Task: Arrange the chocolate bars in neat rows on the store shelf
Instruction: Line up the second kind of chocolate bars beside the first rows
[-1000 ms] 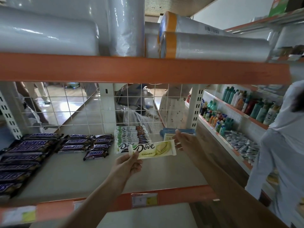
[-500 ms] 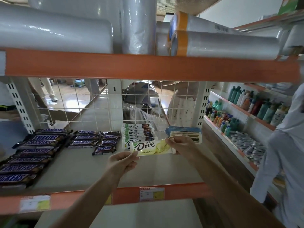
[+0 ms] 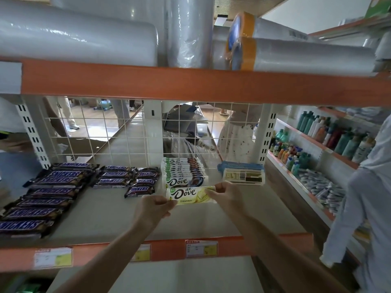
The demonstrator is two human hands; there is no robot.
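A: Where's the bar sitting?

B: The yellow Dove bar (image 3: 190, 196) is at the centre of the frame, just in front of the row of Dove bars (image 3: 185, 173), low over the shelf (image 3: 110, 218). The left hand (image 3: 153, 208) pinches its left end, the right hand (image 3: 227, 194) pinches its right end.

A: And the neighbours?

B: Snickers bars (image 3: 40, 199) run in a column at lower left, with a smaller Snickers group (image 3: 127, 178) beside the Dove row. A blue-edged pack (image 3: 243, 173) lies to the right, label side up, against the wire grid (image 3: 101, 132)

A: Above?

B: White plastic-wrapped rolls (image 3: 80, 39) on the upper shelf
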